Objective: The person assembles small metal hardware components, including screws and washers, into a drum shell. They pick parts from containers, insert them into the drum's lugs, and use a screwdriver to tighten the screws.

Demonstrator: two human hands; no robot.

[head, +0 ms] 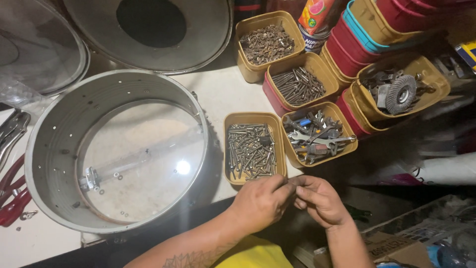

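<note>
Both hands meet at the near edge of the white worktable [223, 89], just in front of a yellow rectangular plastic tub full of long steel screws [252, 150]. The left hand [260, 202] has its fingers curled in, thumb and fingertips pinched together toward the right hand [320, 200], whose fingers are likewise bent and pinched; the fingertips of the two touch, and something small and dark seems caught between them, too small to tell what. Beside the screw tub sits a yellow tub of wrenches and small tools [317, 134]. Behind them stand a yellow tub of dark nails [298, 85] and a yellow tub of rusty screws [267, 43]. To the left lies a wide, shallow silver metal drum shell with a clear skin [119, 149], and red-handled pliers [12, 196] lie at the table's left edge.
</note>
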